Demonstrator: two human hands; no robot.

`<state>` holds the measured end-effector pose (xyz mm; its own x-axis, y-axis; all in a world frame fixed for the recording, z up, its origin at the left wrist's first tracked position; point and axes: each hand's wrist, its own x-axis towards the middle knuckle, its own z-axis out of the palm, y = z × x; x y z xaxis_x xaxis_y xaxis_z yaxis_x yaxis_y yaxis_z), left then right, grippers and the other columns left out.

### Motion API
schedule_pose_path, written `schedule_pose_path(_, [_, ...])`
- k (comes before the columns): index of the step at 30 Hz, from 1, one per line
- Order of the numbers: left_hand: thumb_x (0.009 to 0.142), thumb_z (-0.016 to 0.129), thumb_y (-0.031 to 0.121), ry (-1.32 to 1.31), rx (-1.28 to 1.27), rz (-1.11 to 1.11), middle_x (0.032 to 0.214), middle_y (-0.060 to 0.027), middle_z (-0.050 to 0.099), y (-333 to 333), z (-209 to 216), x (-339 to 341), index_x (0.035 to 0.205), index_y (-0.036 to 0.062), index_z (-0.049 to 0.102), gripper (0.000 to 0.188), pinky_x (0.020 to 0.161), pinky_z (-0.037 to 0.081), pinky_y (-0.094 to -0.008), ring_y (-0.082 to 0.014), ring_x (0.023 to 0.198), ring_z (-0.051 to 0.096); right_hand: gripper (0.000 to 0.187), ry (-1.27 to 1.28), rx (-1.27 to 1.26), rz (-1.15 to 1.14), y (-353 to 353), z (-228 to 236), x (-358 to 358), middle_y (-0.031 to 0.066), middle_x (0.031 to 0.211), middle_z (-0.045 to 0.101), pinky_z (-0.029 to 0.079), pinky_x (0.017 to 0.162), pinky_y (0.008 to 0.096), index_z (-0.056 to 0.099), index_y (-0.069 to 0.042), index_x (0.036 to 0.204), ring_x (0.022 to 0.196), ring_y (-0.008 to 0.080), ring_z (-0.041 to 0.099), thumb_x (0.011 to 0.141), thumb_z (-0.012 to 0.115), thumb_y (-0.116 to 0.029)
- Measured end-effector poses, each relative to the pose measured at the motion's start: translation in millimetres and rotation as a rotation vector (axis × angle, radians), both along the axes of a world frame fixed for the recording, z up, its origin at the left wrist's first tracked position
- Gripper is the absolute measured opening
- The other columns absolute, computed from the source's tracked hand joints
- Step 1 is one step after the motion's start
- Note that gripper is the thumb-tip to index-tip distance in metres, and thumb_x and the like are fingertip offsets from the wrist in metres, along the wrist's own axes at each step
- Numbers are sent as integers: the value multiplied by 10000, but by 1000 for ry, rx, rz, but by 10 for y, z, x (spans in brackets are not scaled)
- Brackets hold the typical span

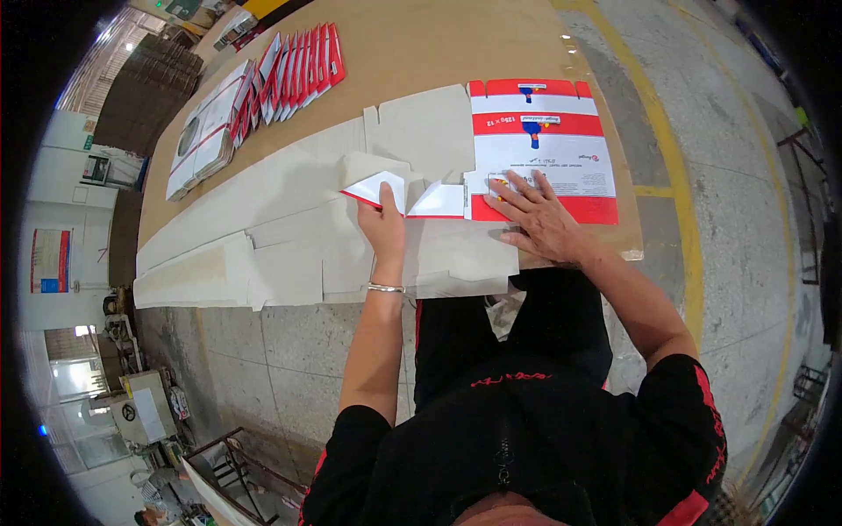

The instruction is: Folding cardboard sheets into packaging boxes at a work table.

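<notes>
Red-and-white carton blank [517, 153] by the surface's [421, 53] near right corner | left hand [383, 223] pinches a white-and-red flap [362, 190], right hand [537, 217] lies flat on the blank, hands apart | step: seemingly folding flaps | next move likely needs firm creasing, blank steadied

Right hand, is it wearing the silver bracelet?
No, the silver bracelet circles the left wrist, while the right hand, lying on the printed cardboard, has none.

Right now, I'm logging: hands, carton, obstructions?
Left hand gripping red-edged white paperboard flap. Right hand spread on flat red-and-white carton. Grey cardboard sheets beneath, not obstructing.
</notes>
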<state>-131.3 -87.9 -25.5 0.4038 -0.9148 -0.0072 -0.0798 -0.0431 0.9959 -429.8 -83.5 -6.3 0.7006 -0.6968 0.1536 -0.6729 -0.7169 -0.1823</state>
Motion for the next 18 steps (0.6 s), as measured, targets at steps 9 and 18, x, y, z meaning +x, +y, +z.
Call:
schedule_pose_path(9, [916, 469, 82, -1039, -369, -514, 1520, -182, 263, 116, 152, -215, 1460, 40, 281, 577, 1095, 284, -440, -329, 1386, 286, 671, 71, -33, -21, -88, 228, -186, -30, 1545, 270, 250, 1108, 576, 281, -226, 1481, 1402, 242, 299, 876, 489, -24])
schedule_pose_path(18, [930, 497, 395, -1301, -172, -633, 1560, -153, 150, 166, 212, -472, 1465, 252, 337, 577, 1040, 163, -706, -384, 1434, 130, 655, 124, -95, 7, -97, 121, -159, -32, 1549, 255, 311, 1059, 612, 273, -222, 1483, 1403, 244, 294, 887, 500, -74])
